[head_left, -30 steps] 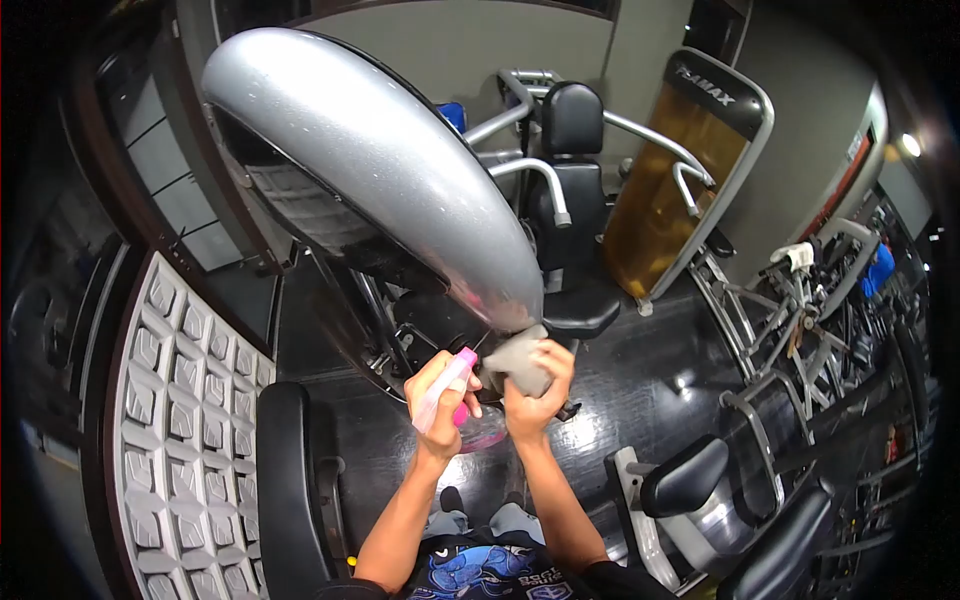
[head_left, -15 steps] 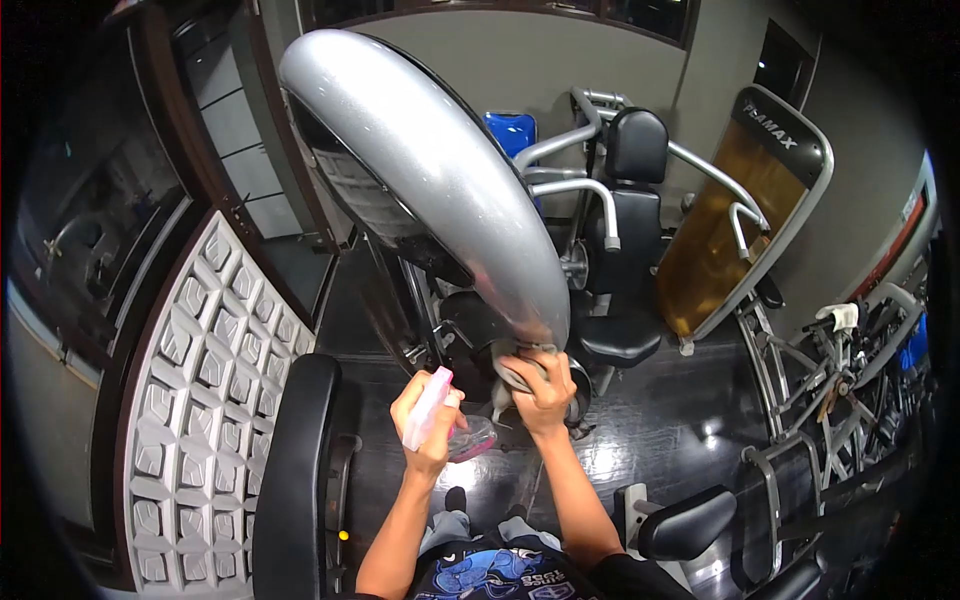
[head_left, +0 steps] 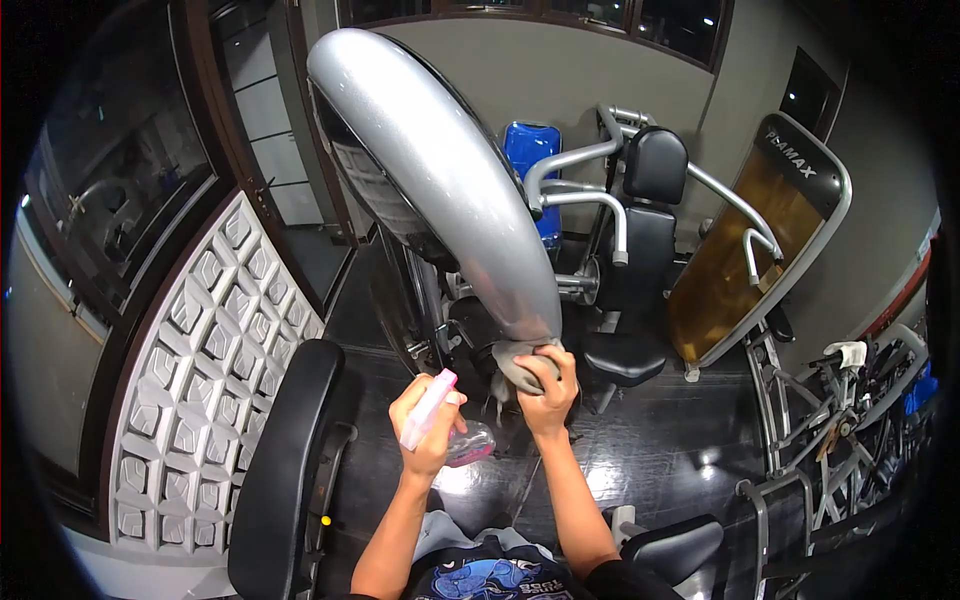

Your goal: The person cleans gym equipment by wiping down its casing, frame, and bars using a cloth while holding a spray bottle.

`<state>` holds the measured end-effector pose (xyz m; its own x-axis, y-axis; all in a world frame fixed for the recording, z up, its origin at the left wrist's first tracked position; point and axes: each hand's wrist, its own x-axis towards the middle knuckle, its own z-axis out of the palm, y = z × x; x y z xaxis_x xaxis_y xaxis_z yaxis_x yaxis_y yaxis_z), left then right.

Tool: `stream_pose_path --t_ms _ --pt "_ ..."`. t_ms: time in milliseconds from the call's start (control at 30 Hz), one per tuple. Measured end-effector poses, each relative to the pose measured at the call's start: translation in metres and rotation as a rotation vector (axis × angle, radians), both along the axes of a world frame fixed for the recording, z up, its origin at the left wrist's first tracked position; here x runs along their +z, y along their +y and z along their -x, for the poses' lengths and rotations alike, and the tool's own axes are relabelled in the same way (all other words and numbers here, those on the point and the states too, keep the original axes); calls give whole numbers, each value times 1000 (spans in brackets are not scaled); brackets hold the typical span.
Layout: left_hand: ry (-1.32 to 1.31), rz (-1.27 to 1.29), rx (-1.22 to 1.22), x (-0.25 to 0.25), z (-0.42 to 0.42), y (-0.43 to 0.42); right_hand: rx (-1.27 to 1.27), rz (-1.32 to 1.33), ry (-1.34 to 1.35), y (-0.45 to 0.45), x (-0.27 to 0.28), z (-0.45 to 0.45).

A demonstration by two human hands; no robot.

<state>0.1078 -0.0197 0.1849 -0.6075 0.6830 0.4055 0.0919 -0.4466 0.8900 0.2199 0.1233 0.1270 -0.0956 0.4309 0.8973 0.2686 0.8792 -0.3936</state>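
My left hand (head_left: 424, 432) is closed around the neck of a spray bottle (head_left: 470, 443) with a pink and white trigger head and a clear body. In my right hand (head_left: 547, 392) is a bunched grey cloth (head_left: 522, 365), pressed against the lower end of a large curved silver machine cover (head_left: 450, 170). Part of the cloth hangs down below my fingers. The spray bottle is apart from the cover, to the left of the cloth.
A seated machine with a black backrest (head_left: 640, 250) and silver handles stands beyond the cover. A gold weight-stack panel (head_left: 735, 260) is at right. A black padded bench (head_left: 290, 470) lies at left, beside a white relief wall panel (head_left: 205, 390). Another black pad (head_left: 675, 550) sits low at right.
The view has shifted, so the surroundings sit a little lower in it. My right hand stays with the cloth at the cover's lower end; my left hand keeps the spray bottle.
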Motion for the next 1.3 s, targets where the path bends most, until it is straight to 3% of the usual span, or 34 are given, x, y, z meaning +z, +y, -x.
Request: stream_pose_path --t_ms 67,200,333,500,600,767,900,1033,1100,1133,1300 --pt "0 -14 -3 7 1 0 5 49 -27 -2 2 -1" --pt "25 -51 16 20 3 2 112 -92 55 -9 67 15" --pt "34 -88 25 37 10 1 42 -172 90 -14 117 34" --pt "50 -143 -14 42 29 4 -30 -151 -167 -18 77 22" --pt "100 -157 -52 47 43 7 -31 -184 -88 -16 87 25" --pt "101 -202 -178 64 71 20 -124 -211 156 -21 153 53" --pt "280 -157 -277 70 95 36 -158 -267 96 -20 132 51" --pt "278 -172 -374 79 102 51 -253 -179 11 -38 104 40" --pt "178 -211 -428 83 104 58 -354 -48 134 -50 103 42" --pt "304 -221 -434 81 110 64 -361 28 213 -58 104 43" --pt "275 -214 -581 84 123 74 -388 -15 303 -72 134 62"
